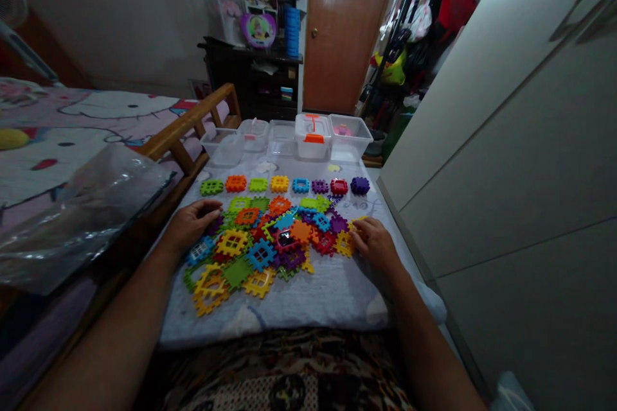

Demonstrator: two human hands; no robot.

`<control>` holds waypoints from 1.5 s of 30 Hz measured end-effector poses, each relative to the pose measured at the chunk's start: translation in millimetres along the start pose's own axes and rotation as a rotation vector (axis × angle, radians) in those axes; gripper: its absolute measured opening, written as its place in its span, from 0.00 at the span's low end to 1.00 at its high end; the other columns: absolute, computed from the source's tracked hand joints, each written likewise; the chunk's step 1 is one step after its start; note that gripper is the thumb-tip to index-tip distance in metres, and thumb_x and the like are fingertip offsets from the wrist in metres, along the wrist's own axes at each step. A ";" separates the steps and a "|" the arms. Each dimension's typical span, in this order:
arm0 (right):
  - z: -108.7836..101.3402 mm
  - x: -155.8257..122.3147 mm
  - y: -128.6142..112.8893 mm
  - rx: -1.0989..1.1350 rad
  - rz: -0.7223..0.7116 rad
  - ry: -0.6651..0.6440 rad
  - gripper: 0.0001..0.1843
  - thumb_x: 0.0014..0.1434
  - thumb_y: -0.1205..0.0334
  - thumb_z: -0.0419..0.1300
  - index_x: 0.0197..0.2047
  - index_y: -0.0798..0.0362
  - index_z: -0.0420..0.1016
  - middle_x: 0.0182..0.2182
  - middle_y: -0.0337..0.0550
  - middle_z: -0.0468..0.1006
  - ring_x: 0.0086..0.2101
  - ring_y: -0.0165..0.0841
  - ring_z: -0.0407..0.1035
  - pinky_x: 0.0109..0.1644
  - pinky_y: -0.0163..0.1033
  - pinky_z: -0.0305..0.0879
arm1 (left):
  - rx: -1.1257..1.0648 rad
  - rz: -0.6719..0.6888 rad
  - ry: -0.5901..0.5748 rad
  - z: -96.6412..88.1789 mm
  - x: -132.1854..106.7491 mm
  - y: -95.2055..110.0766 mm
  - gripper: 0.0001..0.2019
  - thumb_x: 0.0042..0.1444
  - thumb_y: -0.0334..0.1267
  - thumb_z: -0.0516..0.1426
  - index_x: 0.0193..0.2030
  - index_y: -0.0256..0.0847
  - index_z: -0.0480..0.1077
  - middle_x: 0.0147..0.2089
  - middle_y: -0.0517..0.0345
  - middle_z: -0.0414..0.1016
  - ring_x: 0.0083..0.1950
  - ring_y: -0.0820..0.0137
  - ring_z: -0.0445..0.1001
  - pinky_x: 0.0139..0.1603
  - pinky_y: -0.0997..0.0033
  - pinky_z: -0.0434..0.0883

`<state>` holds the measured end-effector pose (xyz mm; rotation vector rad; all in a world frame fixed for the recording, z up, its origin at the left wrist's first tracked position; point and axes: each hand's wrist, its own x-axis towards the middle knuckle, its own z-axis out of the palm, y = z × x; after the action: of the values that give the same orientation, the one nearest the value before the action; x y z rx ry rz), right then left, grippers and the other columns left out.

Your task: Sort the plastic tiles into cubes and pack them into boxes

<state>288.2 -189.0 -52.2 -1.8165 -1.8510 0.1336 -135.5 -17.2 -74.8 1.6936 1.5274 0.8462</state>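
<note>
A heap of coloured plastic waffle tiles (263,241) lies on a white mat (308,298) in front of me. Behind the heap, a row of single tiles (279,184) runs left to right, green to purple. My left hand (191,223) rests palm down on the heap's left edge, fingers curled over the tiles there. My right hand (373,242) sits at the heap's right edge, fingers bent around a yellow tile (345,243). Whether either hand truly grips a tile is unclear.
Several clear plastic boxes (289,138) stand at the mat's far end, one with an orange latch. A wooden bed frame (193,125) and a clear plastic bag (81,212) lie left. A white cabinet wall (506,141) rises on the right. A brown door (344,26) stands behind.
</note>
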 end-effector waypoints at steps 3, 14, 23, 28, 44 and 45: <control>-2.8 -3.8 1.3 0.008 -0.044 0.057 0.13 0.64 0.60 0.55 0.47 0.52 0.78 0.44 0.51 0.77 0.47 0.43 0.69 0.54 0.50 0.66 | 0.000 -0.010 0.007 0.2 -0.2 2.0 0.26 0.43 0.55 0.62 0.44 0.39 0.76 0.46 0.51 0.81 0.46 0.58 0.78 0.52 0.60 0.74; 7.0 -14.7 -19.5 -0.137 -0.021 -0.017 0.19 0.52 0.62 0.66 0.49 0.51 0.75 0.51 0.54 0.71 0.51 0.49 0.62 0.56 0.54 0.62 | -0.021 -0.014 0.027 2.4 0.8 -1.8 0.25 0.41 0.54 0.63 0.44 0.40 0.76 0.44 0.53 0.81 0.45 0.58 0.78 0.49 0.62 0.76; 1.2 -20.2 -24.3 -0.045 -0.080 -0.045 0.04 0.61 0.69 0.58 0.35 0.50 0.70 0.37 0.46 0.73 0.41 0.40 0.66 0.45 0.43 0.64 | -0.008 0.001 0.007 2.2 3.4 -9.1 0.26 0.44 0.54 0.61 0.46 0.39 0.75 0.46 0.53 0.80 0.46 0.60 0.78 0.51 0.64 0.75; 4.2 -32.1 -31.8 -0.060 -0.097 -0.175 0.03 0.60 0.63 0.63 0.36 0.50 0.71 0.39 0.46 0.73 0.42 0.40 0.67 0.45 0.43 0.66 | -0.028 -0.004 -0.005 2.3 1.5 -5.7 0.27 0.45 0.54 0.61 0.47 0.37 0.75 0.46 0.51 0.80 0.46 0.61 0.77 0.50 0.65 0.74; -2.3 -29.6 -29.4 0.051 -0.099 -0.221 0.27 0.52 0.61 0.68 0.55 0.52 0.69 0.51 0.51 0.73 0.52 0.44 0.66 0.57 0.51 0.65 | -0.033 -0.016 -0.016 2.0 5.2 -15.9 0.28 0.45 0.54 0.62 0.49 0.38 0.74 0.49 0.50 0.80 0.49 0.58 0.77 0.55 0.59 0.73; -6.6 -26.0 -26.8 0.069 -0.105 -0.193 0.26 0.53 0.61 0.68 0.54 0.52 0.69 0.50 0.51 0.74 0.51 0.44 0.67 0.56 0.50 0.65 | -0.032 -0.019 -0.013 2.0 5.2 -15.5 0.28 0.45 0.54 0.62 0.49 0.38 0.74 0.49 0.50 0.80 0.49 0.58 0.77 0.55 0.59 0.72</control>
<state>265.5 -218.1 -42.9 -1.7060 -2.0435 0.3411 -141.7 -11.2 -88.8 1.6566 1.5112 0.8436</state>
